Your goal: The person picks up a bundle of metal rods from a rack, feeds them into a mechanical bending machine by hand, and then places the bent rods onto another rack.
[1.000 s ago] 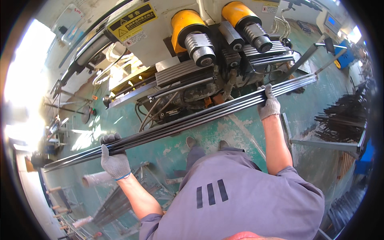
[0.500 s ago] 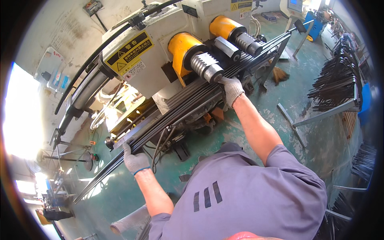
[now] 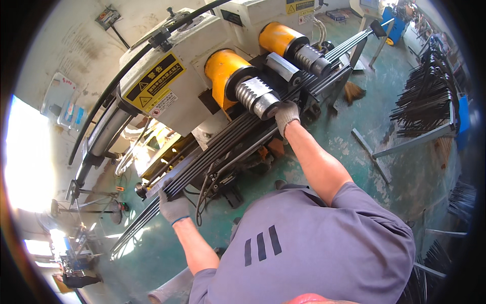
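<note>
A bundle of long thin dark metal rods [image 3: 217, 148] lies slantwise across the front of a pale machine [image 3: 172, 109]. My left hand [image 3: 174, 209], in a light knitted glove, grips the rods toward their lower left end, thumb on the near side. Farther right, my gloved right hand [image 3: 287, 116] is closed at the rods, beside the end of a grooved steel shaft [image 3: 257, 97]; its fingertips are partly hidden. That shaft sticks out of a yellow housing [image 3: 218, 76]. A second yellow housing [image 3: 278, 36] with a similar shaft [image 3: 311, 58] stands behind to the right.
A metal stand [image 3: 354, 66] stands under the rods' far right part. Many dark rods are piled on a rack [image 3: 425, 104] at the right, near an angled metal bar [image 3: 372, 154] on the green floor. Hoses [image 3: 205, 195] hang below the machine. A broom head [image 3: 353, 92] is farther back.
The rods have slid up and to the right along the machine, their lower left ends now nearer. Both hands stay at the rods. The view has shifted slightly.
</note>
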A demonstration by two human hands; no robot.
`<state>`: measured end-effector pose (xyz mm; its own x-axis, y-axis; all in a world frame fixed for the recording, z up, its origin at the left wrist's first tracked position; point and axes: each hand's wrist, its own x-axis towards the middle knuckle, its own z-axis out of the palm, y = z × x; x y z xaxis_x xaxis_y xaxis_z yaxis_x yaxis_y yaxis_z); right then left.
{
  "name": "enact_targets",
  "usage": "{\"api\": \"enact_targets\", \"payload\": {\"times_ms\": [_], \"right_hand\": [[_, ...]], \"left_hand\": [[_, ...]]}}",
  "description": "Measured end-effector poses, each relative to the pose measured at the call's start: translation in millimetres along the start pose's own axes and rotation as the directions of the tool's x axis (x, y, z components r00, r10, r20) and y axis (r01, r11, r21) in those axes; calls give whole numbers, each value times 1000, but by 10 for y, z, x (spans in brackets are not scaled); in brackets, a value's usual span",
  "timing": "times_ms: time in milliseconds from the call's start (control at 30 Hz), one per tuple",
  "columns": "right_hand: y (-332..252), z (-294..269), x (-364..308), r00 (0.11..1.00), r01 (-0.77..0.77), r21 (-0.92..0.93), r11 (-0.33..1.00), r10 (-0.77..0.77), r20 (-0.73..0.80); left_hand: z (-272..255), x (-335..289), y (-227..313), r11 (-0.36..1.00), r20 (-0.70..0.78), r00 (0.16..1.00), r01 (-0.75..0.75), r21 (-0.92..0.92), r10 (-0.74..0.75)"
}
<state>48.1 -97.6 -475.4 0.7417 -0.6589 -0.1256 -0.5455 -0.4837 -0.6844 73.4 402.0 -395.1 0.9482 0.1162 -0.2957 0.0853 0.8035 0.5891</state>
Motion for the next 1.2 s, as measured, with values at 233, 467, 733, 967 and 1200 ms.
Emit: {"api": "enact_targets", "payload": {"times_ms": [233, 467, 733, 967, 1200], "right_hand": [[-108, -2, -154, 971, 228, -560, 796, -224, 77], [-203, -258, -467, 975, -101, 602, 792, 198, -97], [307, -515, -1187, 939, -256, 808, 531, 334, 79], [814, -307, -1132, 921, -358, 791, 497, 325, 213], [877, -322, -1028, 929, -369, 775, 513, 234, 287]], "left_hand": [[-26, 195, -105, 999, -122, 992, -40, 10, 41], [406, -37, -695, 983, 104, 978, 175, 54, -180], [76, 196, -149, 990, -84, 991, -91, 106, 100], [440, -21, -873, 988, 46, 993, 99, 115, -105], [452, -47, -650, 992, -2, 995, 100, -81, -100]]}}
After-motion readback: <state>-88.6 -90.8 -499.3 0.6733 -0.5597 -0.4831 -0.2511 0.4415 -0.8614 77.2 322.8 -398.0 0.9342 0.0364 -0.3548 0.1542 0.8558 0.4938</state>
